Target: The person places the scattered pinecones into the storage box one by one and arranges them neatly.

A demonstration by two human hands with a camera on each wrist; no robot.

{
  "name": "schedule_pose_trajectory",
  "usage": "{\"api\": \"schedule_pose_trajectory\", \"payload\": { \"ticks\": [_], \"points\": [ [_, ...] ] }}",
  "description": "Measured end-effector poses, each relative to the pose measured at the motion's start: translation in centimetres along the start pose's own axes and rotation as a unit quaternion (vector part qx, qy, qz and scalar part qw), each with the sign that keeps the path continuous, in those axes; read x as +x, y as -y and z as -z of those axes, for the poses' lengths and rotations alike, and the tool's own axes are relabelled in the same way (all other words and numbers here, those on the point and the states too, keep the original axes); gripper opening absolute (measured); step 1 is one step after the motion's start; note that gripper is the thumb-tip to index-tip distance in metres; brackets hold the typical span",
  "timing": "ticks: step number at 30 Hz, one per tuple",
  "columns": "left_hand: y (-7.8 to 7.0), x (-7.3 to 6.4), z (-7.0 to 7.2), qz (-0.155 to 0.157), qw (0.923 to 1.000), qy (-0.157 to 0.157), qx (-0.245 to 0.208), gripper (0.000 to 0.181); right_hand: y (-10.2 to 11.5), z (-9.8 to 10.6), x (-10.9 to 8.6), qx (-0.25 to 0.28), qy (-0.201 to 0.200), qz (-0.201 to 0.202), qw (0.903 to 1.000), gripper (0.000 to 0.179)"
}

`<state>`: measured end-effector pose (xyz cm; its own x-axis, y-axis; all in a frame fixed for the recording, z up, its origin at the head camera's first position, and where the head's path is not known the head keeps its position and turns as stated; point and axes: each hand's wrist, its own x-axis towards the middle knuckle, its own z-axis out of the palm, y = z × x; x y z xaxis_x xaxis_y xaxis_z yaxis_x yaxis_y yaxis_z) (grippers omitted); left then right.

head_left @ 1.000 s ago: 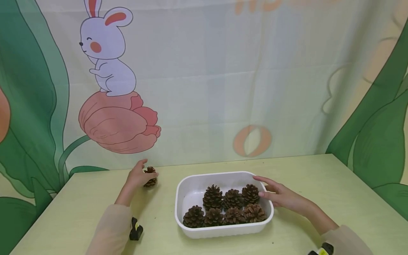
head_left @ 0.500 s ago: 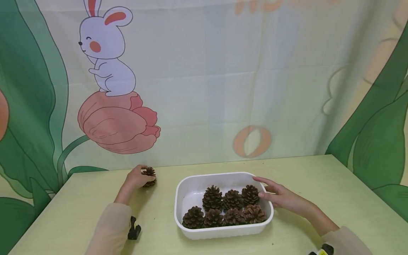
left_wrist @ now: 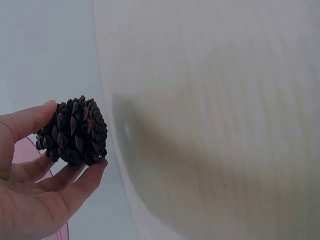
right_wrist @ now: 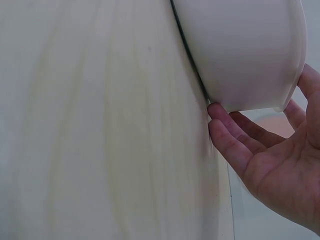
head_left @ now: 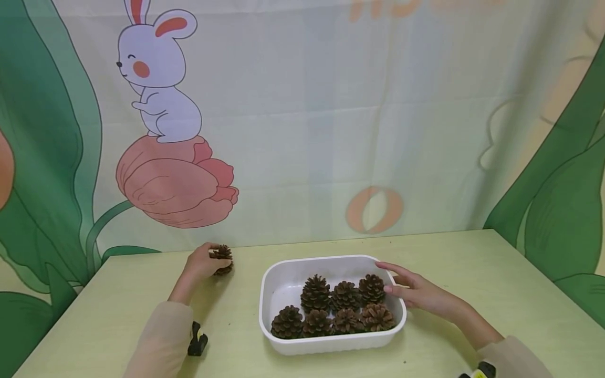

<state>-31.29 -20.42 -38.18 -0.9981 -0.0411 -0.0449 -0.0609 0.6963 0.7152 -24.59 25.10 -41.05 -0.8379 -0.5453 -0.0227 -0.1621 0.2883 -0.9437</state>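
Observation:
At the table's far left, my left hand (head_left: 200, 263) holds a brown pine cone (head_left: 223, 260) between thumb and fingers. The left wrist view shows the cone (left_wrist: 75, 131) from the side, with the thumb on top and fingertips beneath it. My right hand (head_left: 418, 290) grips the right end of a white plastic tub (head_left: 331, 346), thumb and a finger at its rim. In the right wrist view, other fingertips (right_wrist: 220, 127) of that hand reach low on the tub's outer wall (right_wrist: 245, 55), near the tabletop. Several pine cones (head_left: 347, 320) stand in the tub in two rows.
The pale yellow-green table (head_left: 236, 315) ends at a printed curtain (head_left: 293, 131) with a rabbit and flowers. Inside the tub, the bare floor (head_left: 285, 295) shows at back left. Black wrist straps (head_left: 197, 340) sit on both sleeves.
My left hand's fingers have come in around the pine cone and now hold it; before, they were spread beside it. The right hand and the tub have stayed in place.

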Motion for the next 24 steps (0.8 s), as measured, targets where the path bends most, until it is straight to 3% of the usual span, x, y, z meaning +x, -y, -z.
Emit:
{"api": "schedule_pose_trajectory", "payload": {
  "ticks": [24],
  "points": [
    [-3.7, -3.4, -0.6, -0.081, 0.9954, -0.023, -0.045, 0.052, 0.0, 0.0, 0.0, 0.003, -0.002, 0.004, 1.0, 0.06]
  ]
}}
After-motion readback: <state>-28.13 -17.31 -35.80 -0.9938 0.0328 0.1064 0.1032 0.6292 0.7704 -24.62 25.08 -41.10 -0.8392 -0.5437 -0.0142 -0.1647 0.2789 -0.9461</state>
